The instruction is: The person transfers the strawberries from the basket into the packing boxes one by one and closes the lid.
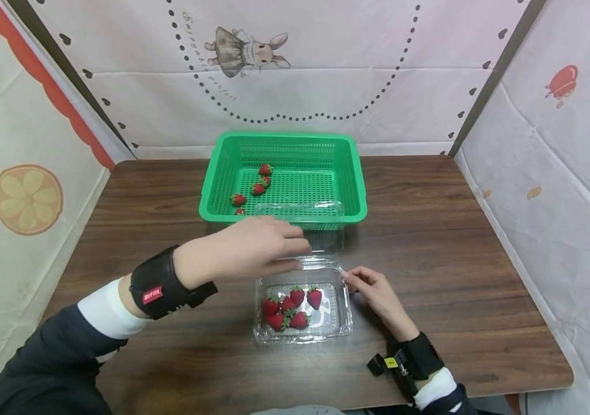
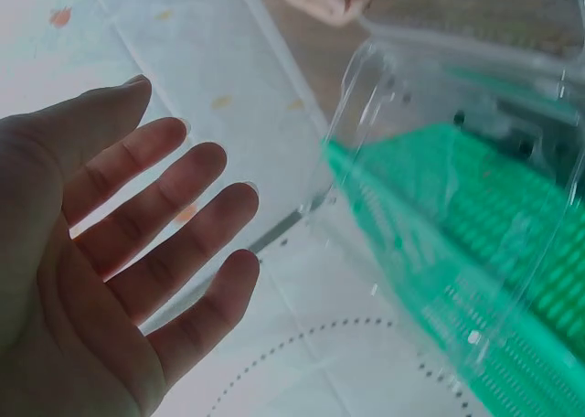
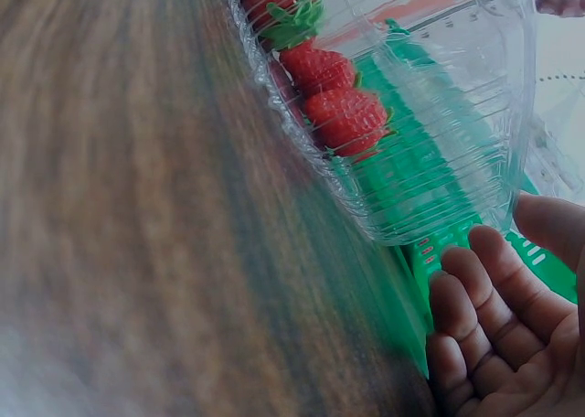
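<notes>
A clear plastic clamshell box (image 1: 328,331) lies on the table with several strawberries (image 1: 299,320) in its base. Its raised lid (image 1: 326,239) tilts back and overlaps the front of the green basket in the head view. My left hand (image 1: 253,248) hovers over the box's hinge side, fingers loosely extended and holding nothing; the left wrist view shows its bare palm (image 2: 91,280). At the box's far right corner, the thumb and fingertips of my right hand (image 1: 375,291) pinch the rim. In the right wrist view this hand (image 3: 512,316) is right at the see-through wall.
A green perforated basket (image 1: 358,190) stands at the back of the table, with several strawberries (image 1: 239,200) in its left part. The brown wooden table (image 1: 445,276) is bounded by printed white cloth (image 1: 305,92) at the back and on both sides.
</notes>
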Motion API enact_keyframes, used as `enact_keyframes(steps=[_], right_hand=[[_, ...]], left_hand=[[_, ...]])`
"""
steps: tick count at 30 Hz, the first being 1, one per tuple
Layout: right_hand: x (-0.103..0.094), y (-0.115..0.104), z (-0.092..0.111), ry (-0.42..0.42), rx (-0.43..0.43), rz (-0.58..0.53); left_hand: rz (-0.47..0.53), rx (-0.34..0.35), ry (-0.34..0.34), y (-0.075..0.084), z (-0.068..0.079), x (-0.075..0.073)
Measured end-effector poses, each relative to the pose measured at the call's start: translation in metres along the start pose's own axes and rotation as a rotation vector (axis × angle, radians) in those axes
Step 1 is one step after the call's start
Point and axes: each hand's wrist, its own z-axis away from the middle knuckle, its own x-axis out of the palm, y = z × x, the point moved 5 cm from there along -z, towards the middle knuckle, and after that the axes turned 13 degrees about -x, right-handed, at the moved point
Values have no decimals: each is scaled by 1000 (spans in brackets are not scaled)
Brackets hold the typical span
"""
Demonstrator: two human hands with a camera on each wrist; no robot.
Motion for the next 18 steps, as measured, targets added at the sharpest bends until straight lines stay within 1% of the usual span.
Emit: enact_keyframes(steps=[6, 7, 9, 14, 18], right_hand=[[-2, 29, -7, 0, 24, 10], [-2, 31, -7, 3, 23, 10], [-2, 34, -8, 7, 20, 12], [-3, 33, -9, 11, 17, 13], [-3, 33, -9, 6, 22, 15]], left_hand=[[52, -38, 12, -11, -3, -19], [58, -42, 16, -14, -4, -22], [68, -51, 25, -18, -6, -28], [81, -74, 63, -29, -9, -48], [80, -86, 91, -37, -10, -58]])
